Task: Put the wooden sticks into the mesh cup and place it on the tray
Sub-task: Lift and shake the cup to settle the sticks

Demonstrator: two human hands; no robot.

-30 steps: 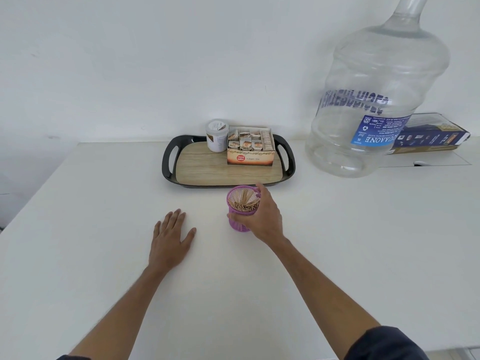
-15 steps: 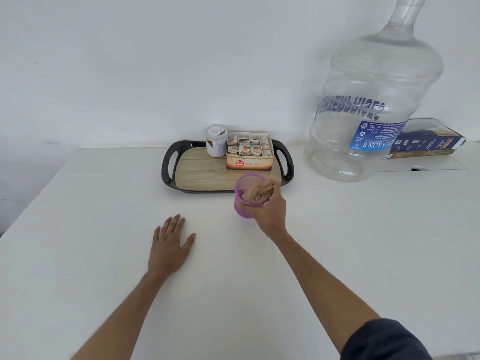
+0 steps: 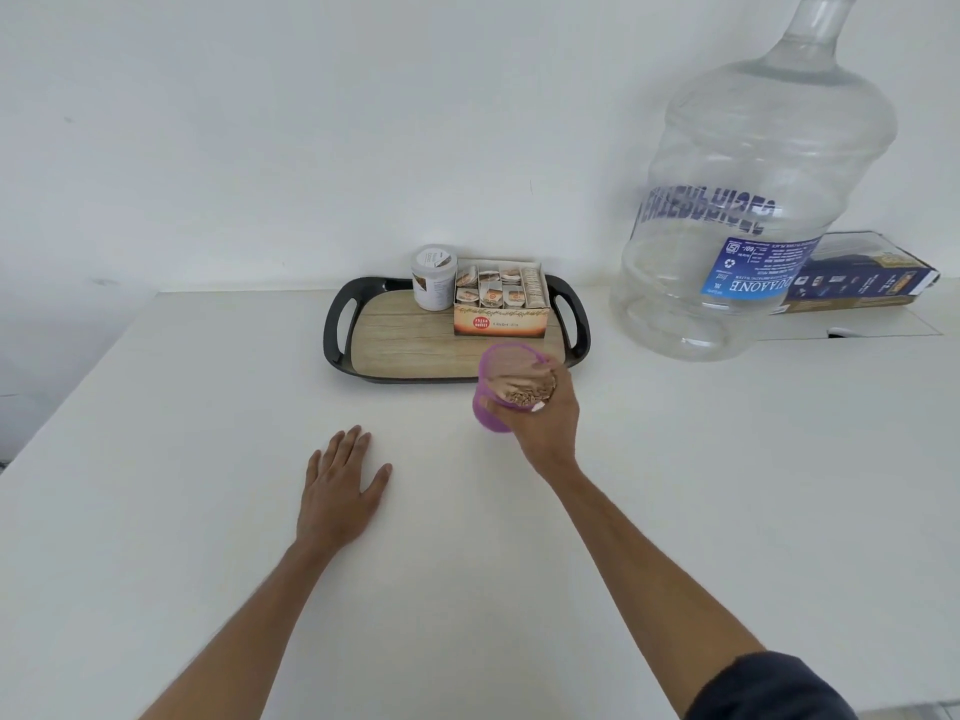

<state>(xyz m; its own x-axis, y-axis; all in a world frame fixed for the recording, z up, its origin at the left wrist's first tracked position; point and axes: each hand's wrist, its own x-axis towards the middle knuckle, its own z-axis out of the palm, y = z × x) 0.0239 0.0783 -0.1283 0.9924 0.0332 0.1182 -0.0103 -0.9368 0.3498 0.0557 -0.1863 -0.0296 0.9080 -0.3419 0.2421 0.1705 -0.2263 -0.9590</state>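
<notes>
My right hand [image 3: 548, 426] grips the purple mesh cup [image 3: 491, 402] from its right side and holds it above the table, over the tray's near rim. The cup is blurred by motion. A bundle of wooden sticks [image 3: 524, 389] stands inside it. The tray [image 3: 337, 330] is black with a wood-pattern floor and two handles, just beyond the cup. My left hand [image 3: 340, 480] lies flat on the white table, palm down, fingers apart, holding nothing, left of the cup.
On the tray's far side stand a white jar [image 3: 434, 277] and a carton of sachets [image 3: 501, 298]. A big clear water bottle [image 3: 753, 210] stands to the right, with a dark blue box [image 3: 872, 275] behind it. A white wall rises behind the table.
My right hand has lifted the cup with the sticks off the table and carried it forward toward the tray. The left hand has stayed flat in place.
</notes>
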